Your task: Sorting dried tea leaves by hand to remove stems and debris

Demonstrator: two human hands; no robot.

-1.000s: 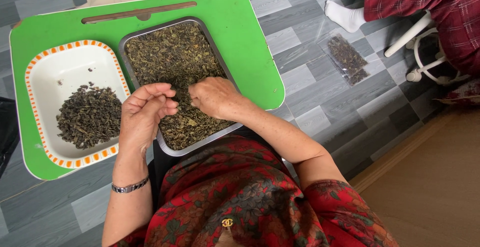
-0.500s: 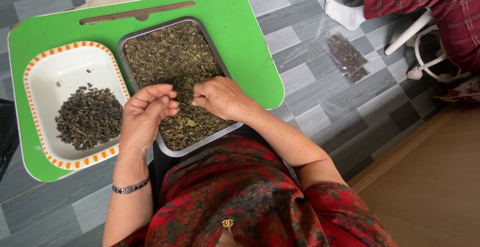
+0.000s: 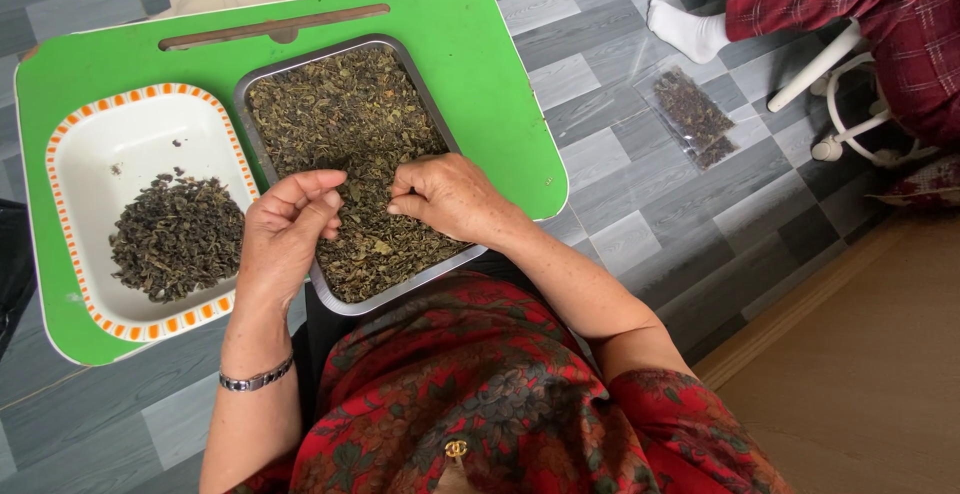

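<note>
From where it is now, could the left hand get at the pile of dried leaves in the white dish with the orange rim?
Probably yes. The left hand is cupped at the metal tray's left edge, right beside the white dish. The dark leaf pile lies open in it, with nothing between hand and pile.

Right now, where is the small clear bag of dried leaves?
In the head view, the bag lies on the grey floor, right of the green tray, near a socked foot.

I see my right hand (image 3: 450, 197) resting fingertips-down in the dried leaves (image 3: 340, 119) of the metal tray (image 3: 420, 82), my left hand (image 3: 285, 234) cupped just beside it over the tray's edge. Left of both hands sits a white dish (image 3: 150, 134) with darker leaves (image 3: 178, 236), all on a green surface (image 3: 490, 74).
</note>
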